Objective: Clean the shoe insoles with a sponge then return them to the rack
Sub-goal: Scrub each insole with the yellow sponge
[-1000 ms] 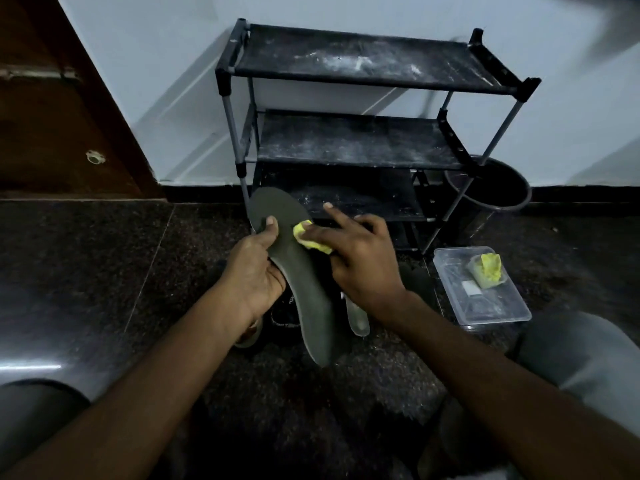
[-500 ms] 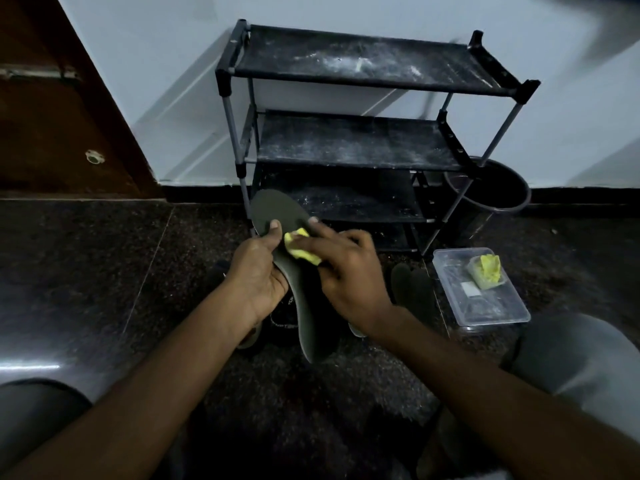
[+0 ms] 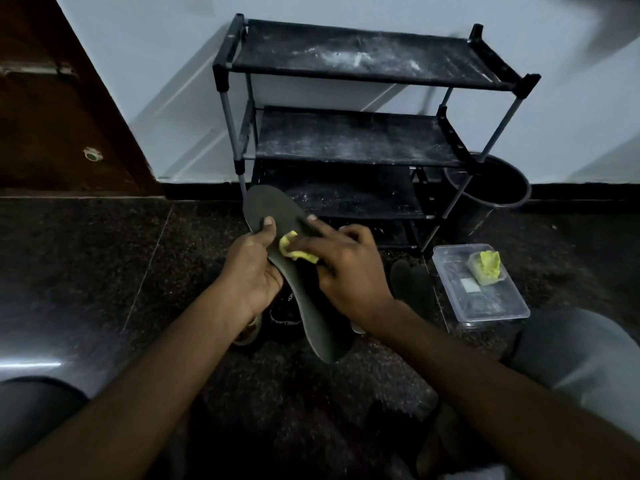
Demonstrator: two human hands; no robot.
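- A long dark grey-green foam insole (image 3: 313,323) is held above the floor in front of the rack, toe end pointing toward the lowest shelf and heel end toward the person.
- The left hand (image 3: 254,275) is wrapped around the insole's left edge, with the thumb laid flat on its upper surface.
- A small crumpled yellow sponge (image 3: 295,251) is pressed onto the middle of the insole by the right hand (image 3: 346,271); the forefinger is stretched forward over it and the remaining fingers are curled.
- The black three-shelf shoe rack with grey metal posts (image 3: 353,136) stands against the pale wall; white dust is seen on its shelves.
- A clear rectangular plastic box (image 3: 498,315) lies on the dark speckled floor to the right; a yellow-green sponge piece (image 3: 486,268) and a small white item are contained in it.
- A round black bucket (image 3: 498,192) stands behind the rack's right posts; its contents cannot be told.
- Two dark insoles (image 3: 412,285) lie on the floor just beside the box.
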